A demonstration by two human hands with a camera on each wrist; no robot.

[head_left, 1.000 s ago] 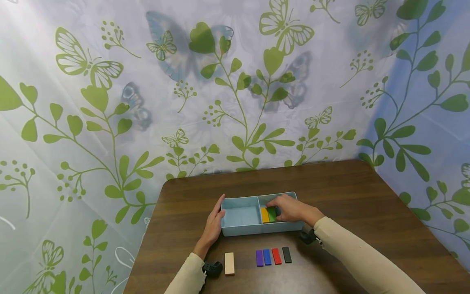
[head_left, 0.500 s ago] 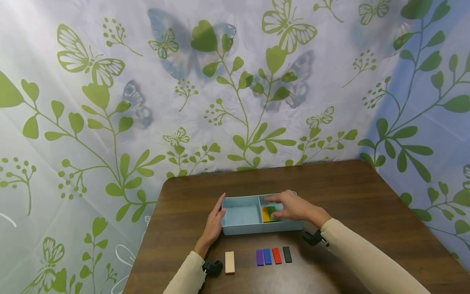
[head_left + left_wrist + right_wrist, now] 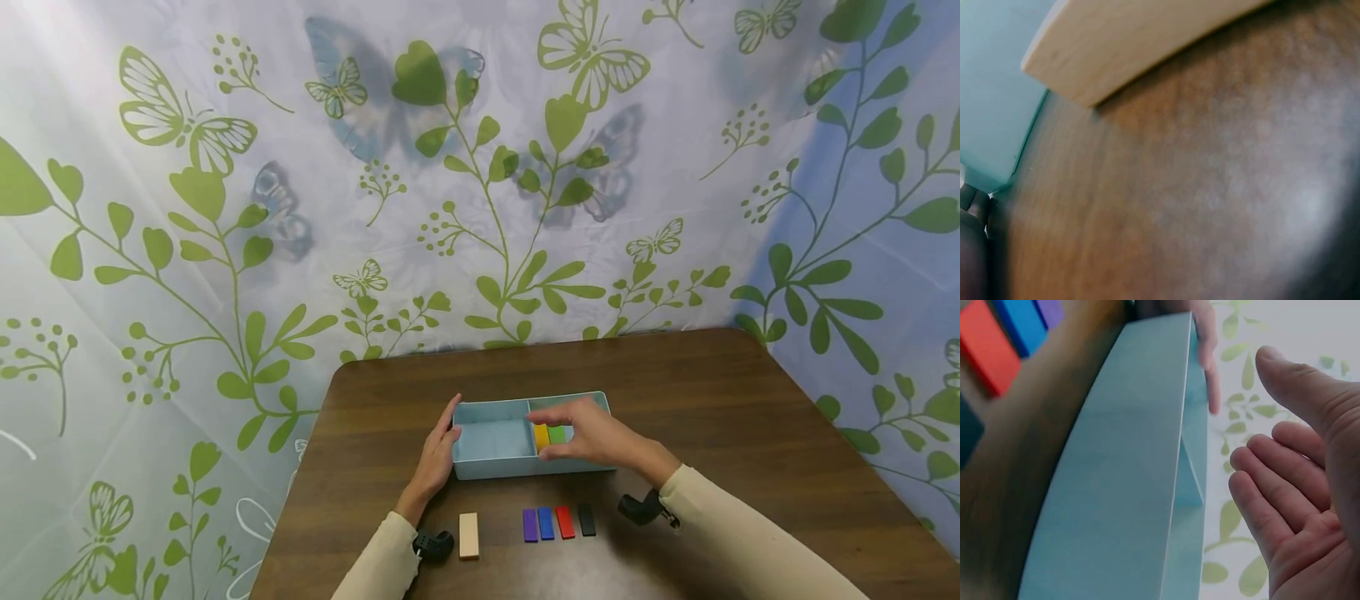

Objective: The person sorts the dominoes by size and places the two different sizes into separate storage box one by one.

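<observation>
A light blue two-compartment box stands on the table. Its right compartment holds a yellow block and a green block, side by side against the divider. My left hand rests on the box's left end, fingers straight along the outside and thumb at the rim. Above the right compartment hovers my right hand, thumb and fingers apart with nothing between them. It partly covers the compartment in the head view. The right wrist view shows this right hand beside the box wall, apart from it.
In front of the box lie purple, blue, red and black blocks in a row. A larger plain wooden block lies left of them, near my left wrist. A patterned curtain hangs behind the brown table.
My right hand has let go of the green block, lifted out of the right compartment and spread its thumb and fingers. The left hand stays at the box's left end.
</observation>
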